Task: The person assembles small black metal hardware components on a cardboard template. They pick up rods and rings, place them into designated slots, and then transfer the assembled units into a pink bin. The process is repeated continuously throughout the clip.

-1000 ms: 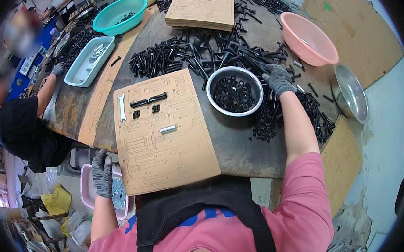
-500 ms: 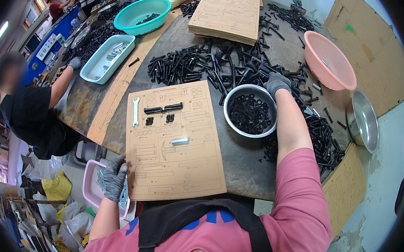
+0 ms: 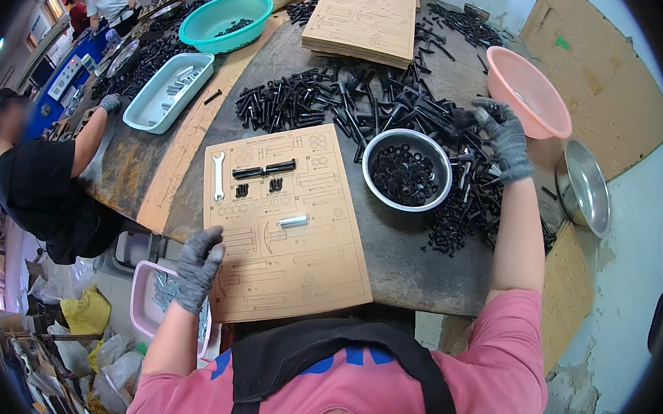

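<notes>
A cardboard sheet (image 3: 296, 270) printed with part outlines lies in front of me, overhanging the table's near edge. On it are an open-end wrench (image 3: 218, 176), black bolts laid end to end (image 3: 263, 169), small black screws (image 3: 242, 191) and a silver metal sleeve (image 3: 293, 221). At the sheet's left edge rests my gloved left hand (image 3: 199, 268), fingers apart from the thumb. My gloved right hand (image 3: 507, 142) hovers over the heap of black metal parts (image 3: 423, 109), fingers bent toward the thumb. Dark parts behind its fingertips make any held piece hard to tell.
Right of the sheet stands a steel bowl (image 3: 368, 180) of black rings. Farther off are a pink basin (image 3: 502, 69), stacked cardboard sheets (image 3: 360, 17), a teal basin (image 3: 205, 42) and a pale blue tray (image 3: 134, 116). A co-worker (image 3: 41, 179) works at left.
My right hand has lifted from the black parts behind the bowl and moved right. My left hand has slid slightly up along the sheet's edge, its fingers spreading.
</notes>
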Action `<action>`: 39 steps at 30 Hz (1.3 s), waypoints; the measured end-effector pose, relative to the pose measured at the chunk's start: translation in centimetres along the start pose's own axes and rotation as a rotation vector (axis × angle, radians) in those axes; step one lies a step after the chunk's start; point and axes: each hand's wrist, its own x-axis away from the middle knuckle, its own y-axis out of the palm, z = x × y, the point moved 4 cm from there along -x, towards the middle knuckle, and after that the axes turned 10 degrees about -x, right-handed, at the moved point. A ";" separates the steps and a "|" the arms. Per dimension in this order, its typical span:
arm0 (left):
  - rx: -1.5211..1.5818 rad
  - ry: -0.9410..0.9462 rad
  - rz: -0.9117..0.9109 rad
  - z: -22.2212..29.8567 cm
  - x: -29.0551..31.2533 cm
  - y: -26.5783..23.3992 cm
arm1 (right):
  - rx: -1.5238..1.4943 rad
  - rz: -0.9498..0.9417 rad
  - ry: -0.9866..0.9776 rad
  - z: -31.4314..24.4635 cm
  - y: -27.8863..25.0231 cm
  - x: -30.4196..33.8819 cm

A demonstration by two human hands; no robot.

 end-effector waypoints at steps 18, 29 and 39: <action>0.552 0.049 -0.910 9.4 -1.2 6.5 | -0.555 -0.884 0.298 -1.3 20.6 15.9; -0.575 0.503 -0.256 5.5 -4.9 8.3 | -0.712 -0.096 0.322 2.6 13.0 17.7; -0.544 0.387 -0.301 5.2 -5.2 8.4 | -0.727 -0.137 0.366 2.2 13.8 19.0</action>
